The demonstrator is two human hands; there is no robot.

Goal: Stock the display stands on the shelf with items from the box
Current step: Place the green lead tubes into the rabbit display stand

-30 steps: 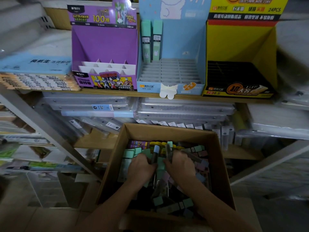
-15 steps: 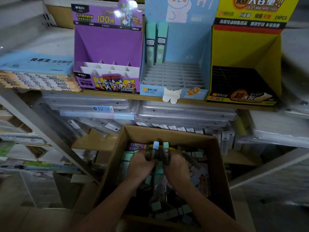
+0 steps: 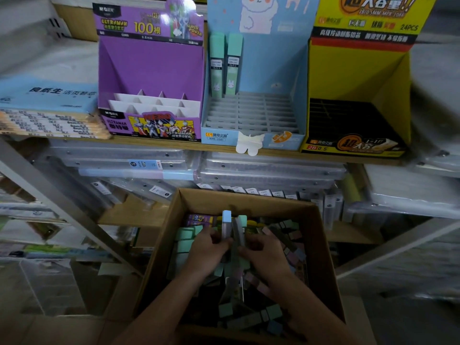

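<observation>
left hand (image 3: 209, 247) + right hand (image 3: 263, 252) | drawn together | capped tubes (image 3: 227, 220) raised higher

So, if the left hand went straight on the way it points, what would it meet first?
The left hand points right and up at the cases it grips; just past them it would probably meet the right hand. Depth is unclear.

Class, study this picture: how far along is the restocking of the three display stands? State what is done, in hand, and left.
Done: two green cases stand in the blue stand, back left. In hand: the left hand and right hand grip upright cases over the box. Left: the blue stand's other slots, plus the purple stand and yellow stand, look empty.
</observation>
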